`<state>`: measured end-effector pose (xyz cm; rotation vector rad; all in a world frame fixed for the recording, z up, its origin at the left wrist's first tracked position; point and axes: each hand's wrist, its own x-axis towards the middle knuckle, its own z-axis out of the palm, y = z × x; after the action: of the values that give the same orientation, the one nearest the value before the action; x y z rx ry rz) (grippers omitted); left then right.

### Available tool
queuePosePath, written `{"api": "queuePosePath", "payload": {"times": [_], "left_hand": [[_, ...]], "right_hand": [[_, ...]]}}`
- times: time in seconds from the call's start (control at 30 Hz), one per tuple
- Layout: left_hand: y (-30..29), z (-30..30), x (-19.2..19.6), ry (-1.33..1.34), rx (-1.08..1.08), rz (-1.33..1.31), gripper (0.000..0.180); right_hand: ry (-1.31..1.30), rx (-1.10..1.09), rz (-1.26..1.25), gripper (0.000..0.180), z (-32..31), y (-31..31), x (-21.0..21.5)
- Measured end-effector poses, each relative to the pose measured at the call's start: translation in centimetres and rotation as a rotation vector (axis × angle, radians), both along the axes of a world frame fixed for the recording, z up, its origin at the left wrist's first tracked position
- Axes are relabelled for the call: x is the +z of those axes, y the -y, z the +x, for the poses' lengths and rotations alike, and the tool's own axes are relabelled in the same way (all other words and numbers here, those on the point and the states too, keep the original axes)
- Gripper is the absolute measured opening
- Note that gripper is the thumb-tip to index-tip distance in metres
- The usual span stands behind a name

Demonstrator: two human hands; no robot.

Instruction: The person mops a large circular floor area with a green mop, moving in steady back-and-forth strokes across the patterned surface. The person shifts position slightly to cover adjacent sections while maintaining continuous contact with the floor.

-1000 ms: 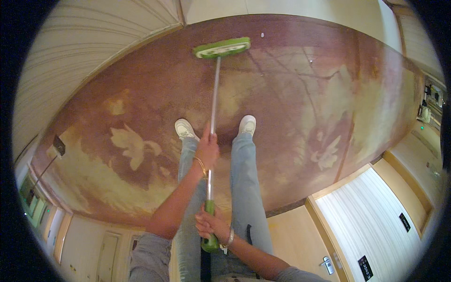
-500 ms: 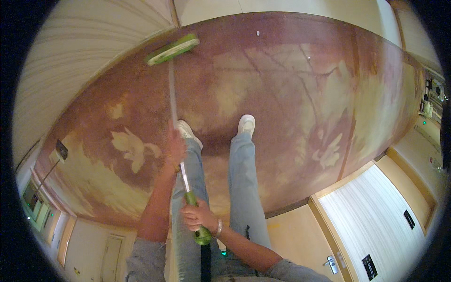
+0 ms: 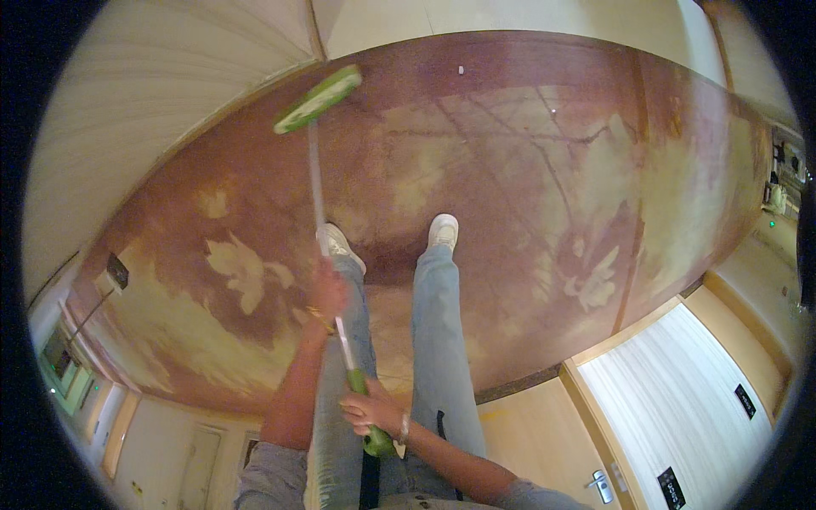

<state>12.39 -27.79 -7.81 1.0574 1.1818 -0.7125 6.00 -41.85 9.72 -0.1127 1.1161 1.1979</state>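
A mop [image 3: 319,100] with a long green head and pale pad stretches from my body to the floor at the far left. Its head is slanted, right end farther away, and slightly blurred. Partway along the silver pole, my left hand [image 3: 326,289] is closed around it, smeared by motion. My right hand [image 3: 374,406] grips the green handle end near my waist, a bracelet on the wrist. Some of the pole is hidden behind my left fingers.
Patterned reddish-brown carpet [image 3: 501,323] spreads around my white shoes [image 3: 443,231]. A small white bit [image 3: 461,70] lies near its far edge. A pale wall [image 3: 170,76] borders the left. Behind me is a wooden door [image 3: 535,442]. A dark square on a thin stick [image 3: 117,271] stands at left.
The mop has been drawn back a little toward me, its head tilting more steeply. Both hands have moved nearer my body with the pole.
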Motion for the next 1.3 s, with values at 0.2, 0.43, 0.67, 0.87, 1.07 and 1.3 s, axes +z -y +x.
{"api": "queuePosePath", "payload": {"times": [0.2,0.43,0.67,0.87,1.07,1.3], "left_hand": [[-0.1,4.8,-0.9,0.258,-0.043,0.189,0.049],[11.0,5.3,0.6,0.135,-0.163,-0.044,0.048],[7.4,0.9,3.3,0.064,0.184,-0.085,0.045],[4.4,2.5,-1.8,0.132,0.226,0.013,0.013],[12.2,10.0,-6.4,0.134,-0.032,-0.17,0.016],[17.2,6.8,2.3,0.158,0.034,-0.176,0.018]], "right_hand": [[-0.237,-0.281,0.308,0.014,1.6,0.1,-5.9],[0.062,-0.098,-0.094,0.02,2.9,5.7,-0.7],[0.092,0.041,-0.061,0.02,-0.5,5.0,1.7],[-0.011,0.035,0.075,0.016,3.6,5.4,-3.0],[0.217,0.051,-0.163,0.015,8.4,8.7,-3.6],[0.217,0.1,-0.293,0.016,4.1,10.6,1.6]]}}
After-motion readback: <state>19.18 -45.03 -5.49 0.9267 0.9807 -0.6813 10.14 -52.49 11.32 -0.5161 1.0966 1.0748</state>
